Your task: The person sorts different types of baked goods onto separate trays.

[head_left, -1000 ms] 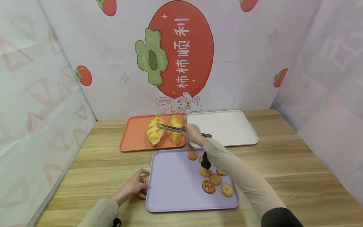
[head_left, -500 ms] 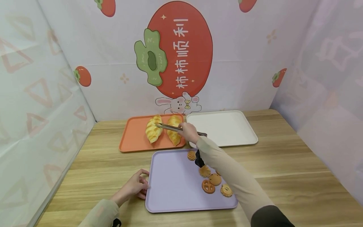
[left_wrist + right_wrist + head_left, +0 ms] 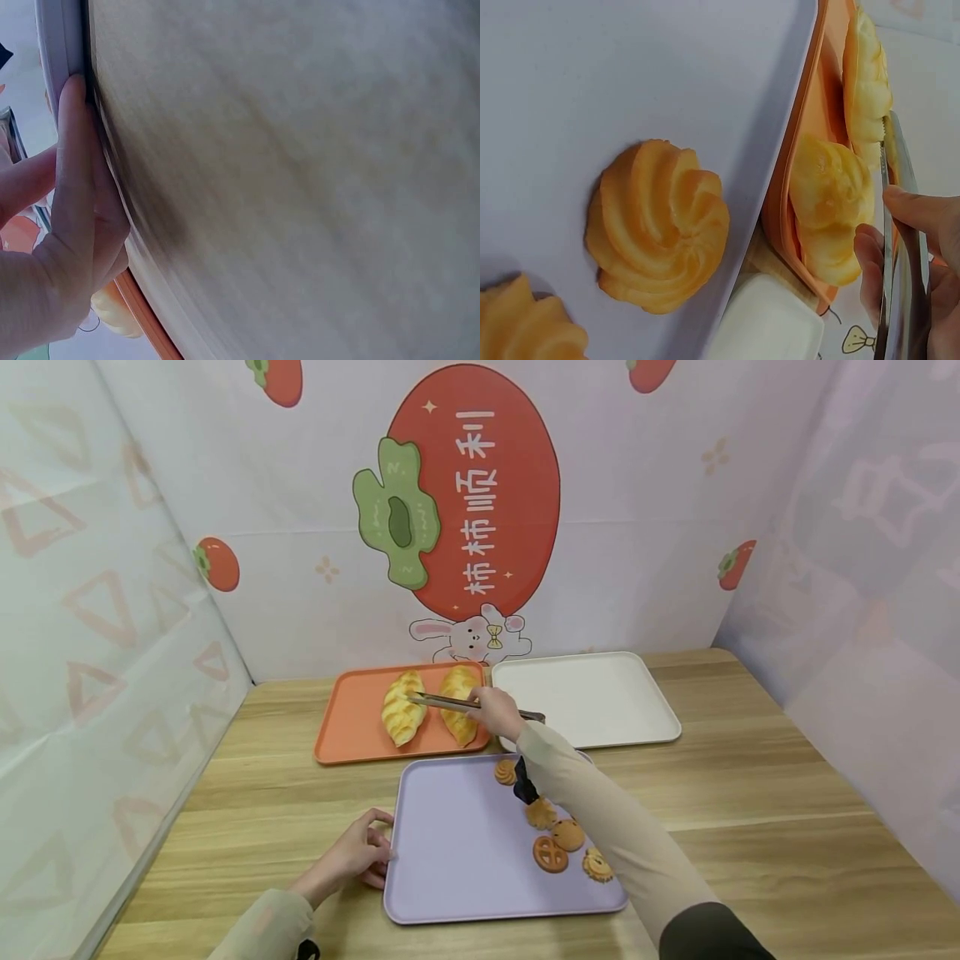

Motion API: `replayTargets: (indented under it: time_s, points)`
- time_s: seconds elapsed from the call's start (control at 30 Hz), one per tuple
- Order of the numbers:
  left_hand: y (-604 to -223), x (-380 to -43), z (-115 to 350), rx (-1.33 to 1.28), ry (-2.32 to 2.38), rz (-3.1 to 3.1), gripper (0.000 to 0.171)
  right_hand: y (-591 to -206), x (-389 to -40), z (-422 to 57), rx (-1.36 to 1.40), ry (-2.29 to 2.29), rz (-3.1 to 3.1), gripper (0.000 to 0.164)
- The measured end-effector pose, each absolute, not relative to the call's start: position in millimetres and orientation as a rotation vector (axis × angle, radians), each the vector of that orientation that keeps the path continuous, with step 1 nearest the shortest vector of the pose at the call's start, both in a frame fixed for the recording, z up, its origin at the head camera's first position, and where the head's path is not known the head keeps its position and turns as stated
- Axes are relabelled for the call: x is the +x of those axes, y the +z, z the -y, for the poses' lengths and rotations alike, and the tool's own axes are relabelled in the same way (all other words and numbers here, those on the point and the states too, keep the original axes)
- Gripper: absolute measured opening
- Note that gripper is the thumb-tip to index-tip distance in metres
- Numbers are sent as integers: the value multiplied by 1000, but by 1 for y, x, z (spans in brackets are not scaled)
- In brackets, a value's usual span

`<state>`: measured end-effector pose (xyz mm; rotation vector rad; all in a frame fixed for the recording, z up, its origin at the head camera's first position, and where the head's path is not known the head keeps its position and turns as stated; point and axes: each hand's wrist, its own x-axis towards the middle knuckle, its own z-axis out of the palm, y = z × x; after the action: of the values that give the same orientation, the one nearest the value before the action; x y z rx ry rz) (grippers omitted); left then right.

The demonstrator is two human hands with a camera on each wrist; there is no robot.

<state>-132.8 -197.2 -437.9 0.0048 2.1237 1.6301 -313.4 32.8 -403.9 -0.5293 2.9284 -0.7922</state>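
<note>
My right hand (image 3: 497, 710) grips metal tongs (image 3: 442, 701), which slant leftward over the orange tray (image 3: 352, 710). Their tips overlap the left golden bread roll (image 3: 403, 714) in the head view; in the right wrist view they are right at the side of that roll (image 3: 864, 82). A second bread roll (image 3: 457, 727) lies to its right, partly behind the tongs and hand. My left hand (image 3: 356, 852) rests beside the purple tray (image 3: 450, 843), its fingertips touching the left rim. In the left wrist view, a finger (image 3: 75, 150) lies nearly straight along that rim.
Several cookies, among them a swirl cookie (image 3: 660, 225) and a pretzel-shaped one (image 3: 551, 854), lie on the right part of the purple tray, some hidden by my right sleeve (image 3: 607, 827). A white tray (image 3: 600, 693) stands behind at right. A printed cloth (image 3: 300, 602) backs the wooden table (image 3: 255, 777).
The left bread roll rose slightly, then came down a little nearer to me and to the left. The tongs and right hand shifted slightly left. My left hand stays at the tray rim.
</note>
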Motion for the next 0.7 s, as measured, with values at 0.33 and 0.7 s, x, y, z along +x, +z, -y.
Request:
replayTargets:
  time_s: [0.33,0.7]
  points:
    - [-439,-133,198,7,1623,-2130,44,-405,-313,-32,-556,-771,-2948,27]
    - [-440,-134,197,-4,1625,-2130,45,-399,-315,-37,-560,-848,-2879,39]
